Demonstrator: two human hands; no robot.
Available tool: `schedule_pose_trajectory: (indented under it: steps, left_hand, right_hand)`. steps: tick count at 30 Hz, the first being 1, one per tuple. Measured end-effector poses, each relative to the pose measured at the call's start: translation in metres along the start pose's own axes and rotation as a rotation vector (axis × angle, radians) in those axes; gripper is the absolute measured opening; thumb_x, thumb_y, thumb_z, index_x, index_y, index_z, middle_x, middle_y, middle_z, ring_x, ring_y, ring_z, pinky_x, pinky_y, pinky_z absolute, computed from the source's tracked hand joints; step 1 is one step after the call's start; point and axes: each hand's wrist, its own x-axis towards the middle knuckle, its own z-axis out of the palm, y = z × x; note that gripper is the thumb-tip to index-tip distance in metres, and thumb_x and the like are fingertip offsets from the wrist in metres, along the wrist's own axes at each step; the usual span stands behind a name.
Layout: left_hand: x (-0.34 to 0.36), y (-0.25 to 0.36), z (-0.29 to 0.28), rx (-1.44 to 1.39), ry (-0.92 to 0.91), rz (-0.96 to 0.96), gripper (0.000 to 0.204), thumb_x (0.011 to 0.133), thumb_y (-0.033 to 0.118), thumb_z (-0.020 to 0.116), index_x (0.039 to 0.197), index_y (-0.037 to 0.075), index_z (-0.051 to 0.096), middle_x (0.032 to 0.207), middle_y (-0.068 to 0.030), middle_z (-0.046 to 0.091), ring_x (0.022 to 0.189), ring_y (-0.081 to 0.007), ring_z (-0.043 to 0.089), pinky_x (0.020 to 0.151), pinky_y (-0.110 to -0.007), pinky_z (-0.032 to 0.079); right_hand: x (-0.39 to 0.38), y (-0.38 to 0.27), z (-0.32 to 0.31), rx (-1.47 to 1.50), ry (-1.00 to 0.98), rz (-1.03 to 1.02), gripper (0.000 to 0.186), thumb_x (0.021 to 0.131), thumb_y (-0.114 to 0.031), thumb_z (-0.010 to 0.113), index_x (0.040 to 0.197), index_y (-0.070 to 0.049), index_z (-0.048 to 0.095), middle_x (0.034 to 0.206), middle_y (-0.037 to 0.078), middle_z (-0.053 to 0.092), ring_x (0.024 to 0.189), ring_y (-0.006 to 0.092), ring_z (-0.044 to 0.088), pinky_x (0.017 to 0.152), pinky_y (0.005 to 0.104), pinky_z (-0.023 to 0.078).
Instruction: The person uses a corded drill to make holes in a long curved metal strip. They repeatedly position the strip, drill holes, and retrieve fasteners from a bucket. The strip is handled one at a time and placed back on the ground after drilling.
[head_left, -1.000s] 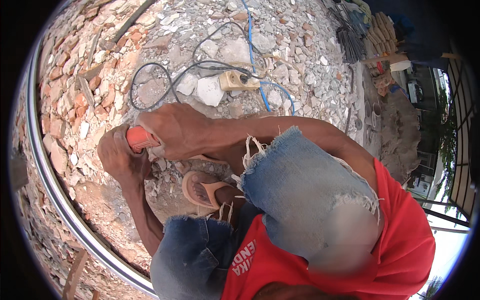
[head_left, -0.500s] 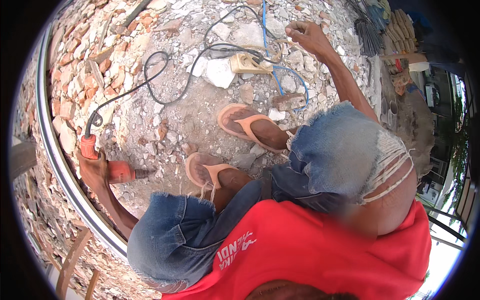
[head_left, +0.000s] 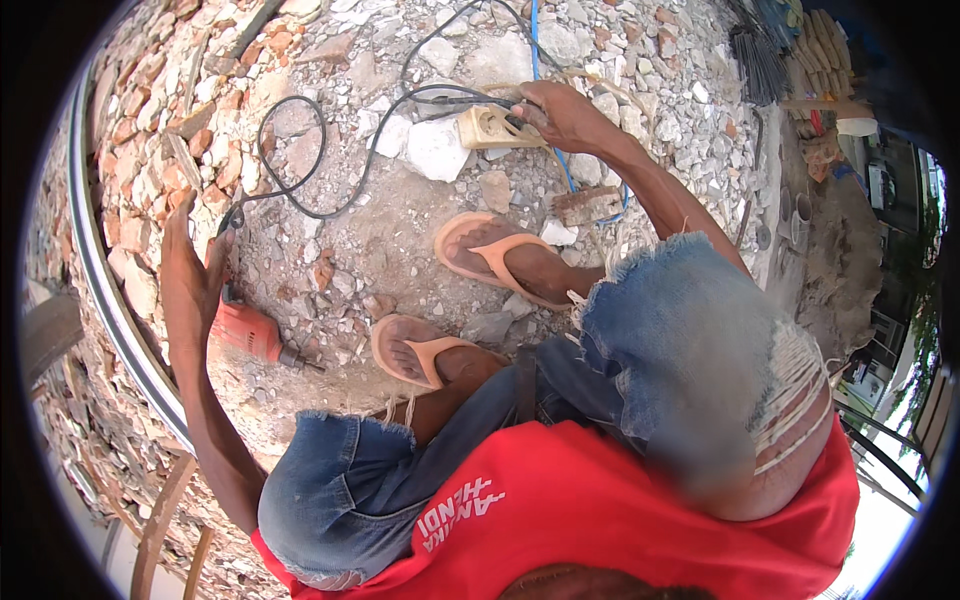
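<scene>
On the rubble at the left lies a red power drill (head_left: pixel 247 330), its bit pointing right and its handle partly hidden. My left hand (head_left: pixel 192 265) is open above the handle end, fingers stretched out, near where the black cord joins the drill. A cream power strip (head_left: pixel 487 128) rests on the stones ahead of my feet. At its right end my right hand (head_left: pixel 562 115) has its fingers closed around a dark plug (head_left: pixel 516 121), mostly hidden by the fingers. The black cord (head_left: pixel 378 150) runs in loops between the drill and the strip's area.
A long metal rail (head_left: pixel 105 290) curves along the left. Broken bricks (head_left: pixel 140 190) lie beyond it and ahead. A white rubble chunk (head_left: pixel 437 150) sits against the strip. My sandalled feet (head_left: pixel 500 255) stand in the middle. A brick piece (head_left: pixel 587 206) lies beside a blue cord (head_left: pixel 572 175).
My left hand has let go of the drill, which now lies turned on the ground. My right hand has come down and left, onto the plug at the strip.
</scene>
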Motion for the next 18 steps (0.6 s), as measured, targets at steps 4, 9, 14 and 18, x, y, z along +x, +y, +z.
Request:
schedule_pose_trajectory:
  steps: [4,9,14,18]
  left_hand:
    - [0.066,0.101,-0.019,-0.189,-0.373,0.304,0.061,0.094,0.031,0.074,0.143,0.002,0.052,0.138,-0.0253,0.059,0.129,-0.0399,0.058,0.109,-0.047,0.048]
    - [0.112,0.193,0.063,-0.473,-0.926,0.103,0.092,0.084,0.038,0.086,0.151,-0.001,0.038,0.134,-0.0259,0.061,0.127,-0.0365,0.061,0.111,-0.045,0.049]
    - [0.091,0.245,0.109,-1.546,-0.357,-0.051,0.094,0.072,0.017,0.097,0.147,0.001,0.043,0.122,-0.012,0.066,0.114,-0.0212,0.066,0.099,-0.037,0.056]
    - [0.089,0.249,0.08,-1.376,-0.455,-0.107,0.079,0.07,0.022,0.098,0.133,-0.001,0.057,0.109,-0.0056,0.07,0.103,-0.0145,0.069,0.087,-0.03,0.058]
  right_hand:
    - [0.0,-0.015,-0.006,0.138,0.081,-0.028,0.042,0.107,-0.04,0.056,0.1,0.0,0.064,0.085,0.014,0.061,0.079,0.0273,0.061,0.073,0.0413,0.049]
    - [-0.013,-0.049,-0.052,0.783,0.072,0.177,0.043,0.109,-0.042,0.053,0.102,-0.003,0.07,0.068,0.005,0.061,0.061,0.0131,0.058,0.062,0.0355,0.048]
    - [-0.027,-0.086,-0.082,0.85,0.092,0.258,0.046,0.109,-0.045,0.052,0.098,-0.004,0.069,0.067,0.002,0.06,0.062,0.01,0.057,0.059,0.0299,0.047]
    - [-0.034,-0.112,-0.089,1.213,0.2,0.464,0.045,0.108,-0.045,0.052,0.083,-0.009,0.06,0.07,0.002,0.06,0.054,0.0068,0.049,0.048,0.0229,0.04]
